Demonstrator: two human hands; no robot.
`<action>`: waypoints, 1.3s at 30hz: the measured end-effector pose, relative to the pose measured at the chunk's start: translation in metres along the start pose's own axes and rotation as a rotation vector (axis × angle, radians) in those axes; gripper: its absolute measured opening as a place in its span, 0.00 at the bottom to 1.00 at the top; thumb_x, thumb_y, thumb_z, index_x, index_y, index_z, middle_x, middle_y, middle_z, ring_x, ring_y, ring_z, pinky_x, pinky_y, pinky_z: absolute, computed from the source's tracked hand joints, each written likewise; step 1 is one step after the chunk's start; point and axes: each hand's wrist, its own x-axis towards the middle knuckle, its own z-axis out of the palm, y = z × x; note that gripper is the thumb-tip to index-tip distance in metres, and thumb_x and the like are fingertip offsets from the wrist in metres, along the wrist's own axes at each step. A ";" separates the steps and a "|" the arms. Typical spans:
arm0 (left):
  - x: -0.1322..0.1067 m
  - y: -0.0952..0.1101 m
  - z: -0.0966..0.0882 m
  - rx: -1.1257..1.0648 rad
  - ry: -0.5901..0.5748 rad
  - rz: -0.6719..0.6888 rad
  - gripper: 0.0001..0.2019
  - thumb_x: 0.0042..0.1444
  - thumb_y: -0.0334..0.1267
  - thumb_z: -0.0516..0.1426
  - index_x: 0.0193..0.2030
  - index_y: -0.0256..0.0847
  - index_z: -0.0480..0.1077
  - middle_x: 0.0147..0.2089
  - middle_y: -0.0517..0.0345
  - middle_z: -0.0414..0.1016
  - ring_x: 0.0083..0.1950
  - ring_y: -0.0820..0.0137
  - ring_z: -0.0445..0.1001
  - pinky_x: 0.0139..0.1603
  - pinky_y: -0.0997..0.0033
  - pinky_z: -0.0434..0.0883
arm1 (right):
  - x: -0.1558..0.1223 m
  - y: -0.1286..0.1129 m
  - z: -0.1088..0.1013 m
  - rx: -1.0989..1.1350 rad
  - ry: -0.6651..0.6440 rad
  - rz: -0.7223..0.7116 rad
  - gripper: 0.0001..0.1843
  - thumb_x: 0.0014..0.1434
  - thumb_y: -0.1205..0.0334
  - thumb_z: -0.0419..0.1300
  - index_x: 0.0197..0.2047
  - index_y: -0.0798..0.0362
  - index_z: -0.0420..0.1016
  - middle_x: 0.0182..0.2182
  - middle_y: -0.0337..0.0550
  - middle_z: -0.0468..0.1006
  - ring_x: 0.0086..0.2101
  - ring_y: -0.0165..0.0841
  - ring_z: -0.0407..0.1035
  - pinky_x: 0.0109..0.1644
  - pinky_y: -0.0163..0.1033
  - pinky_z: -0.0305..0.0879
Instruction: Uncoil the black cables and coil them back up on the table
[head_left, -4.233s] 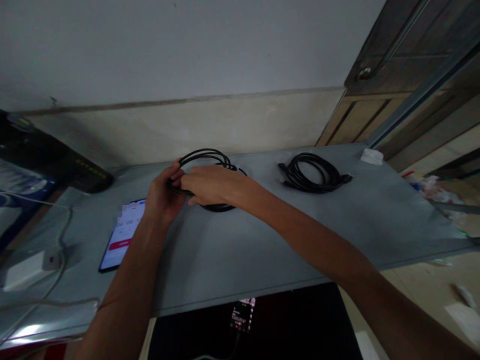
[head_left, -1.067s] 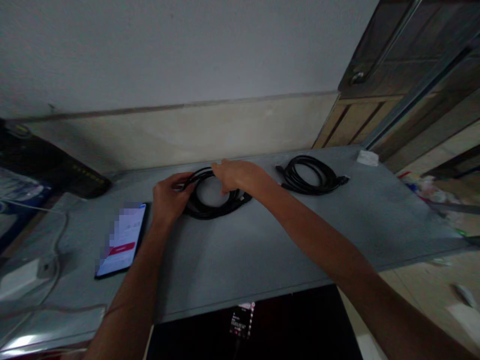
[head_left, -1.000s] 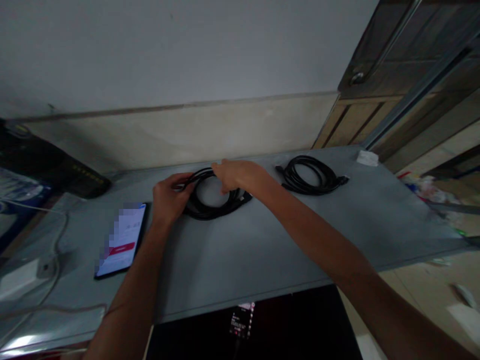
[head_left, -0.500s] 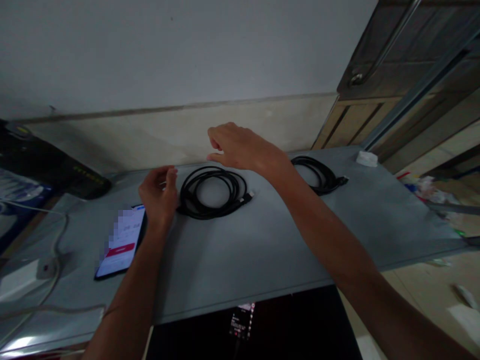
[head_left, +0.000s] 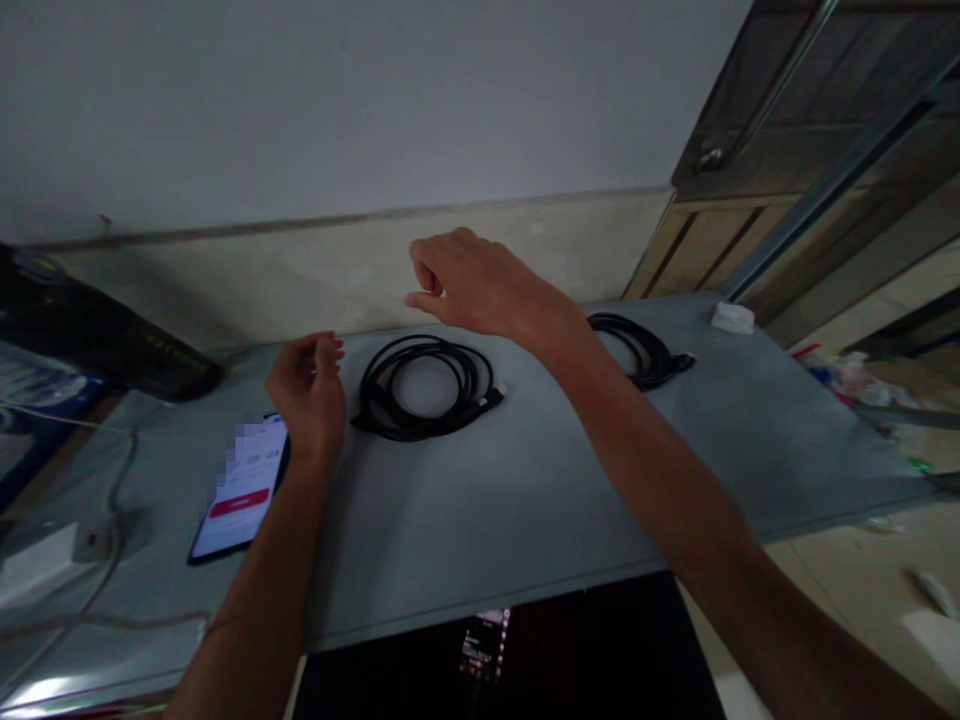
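Beside the phone [head_left: 241, 487], a coiled cable [head_left: 424, 385] lies finished; left hand [head_left: 306, 398] and right hand [head_left: 472, 281] hover loosely curled, empty; a second coil [head_left: 641, 350] sits beyond.

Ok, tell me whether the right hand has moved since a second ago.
Yes. The right hand has lifted off the near cable coil, which lies flat on the grey table, and now hangs above it against the wall, empty.
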 end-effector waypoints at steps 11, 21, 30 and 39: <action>-0.001 0.000 0.008 -0.011 0.159 0.029 0.17 0.72 0.53 0.59 0.53 0.43 0.78 0.52 0.48 0.86 0.54 0.57 0.86 0.56 0.55 0.82 | -0.001 -0.001 0.002 0.033 0.027 -0.017 0.19 0.82 0.49 0.56 0.66 0.51 0.73 0.60 0.53 0.78 0.60 0.47 0.68 0.59 0.45 0.68; -0.003 0.002 0.008 -0.016 0.159 0.041 0.15 0.71 0.51 0.59 0.51 0.43 0.78 0.51 0.49 0.85 0.52 0.58 0.86 0.54 0.58 0.82 | -0.001 -0.002 0.003 0.062 0.037 -0.013 0.19 0.81 0.49 0.58 0.65 0.52 0.72 0.58 0.53 0.78 0.59 0.46 0.68 0.60 0.46 0.67; 0.003 -0.009 0.011 -0.017 0.200 0.100 0.14 0.71 0.50 0.60 0.50 0.42 0.79 0.46 0.51 0.85 0.47 0.59 0.86 0.47 0.60 0.83 | 0.003 0.002 0.016 0.152 0.128 -0.046 0.13 0.79 0.52 0.63 0.55 0.52 0.74 0.55 0.51 0.78 0.56 0.45 0.70 0.59 0.47 0.68; 0.006 -0.018 0.013 -0.026 0.213 0.138 0.13 0.71 0.48 0.60 0.49 0.42 0.80 0.46 0.50 0.86 0.47 0.59 0.87 0.49 0.57 0.83 | -0.009 0.022 0.012 0.227 0.222 -0.048 0.13 0.79 0.48 0.63 0.51 0.50 0.76 0.50 0.49 0.80 0.56 0.47 0.72 0.62 0.51 0.68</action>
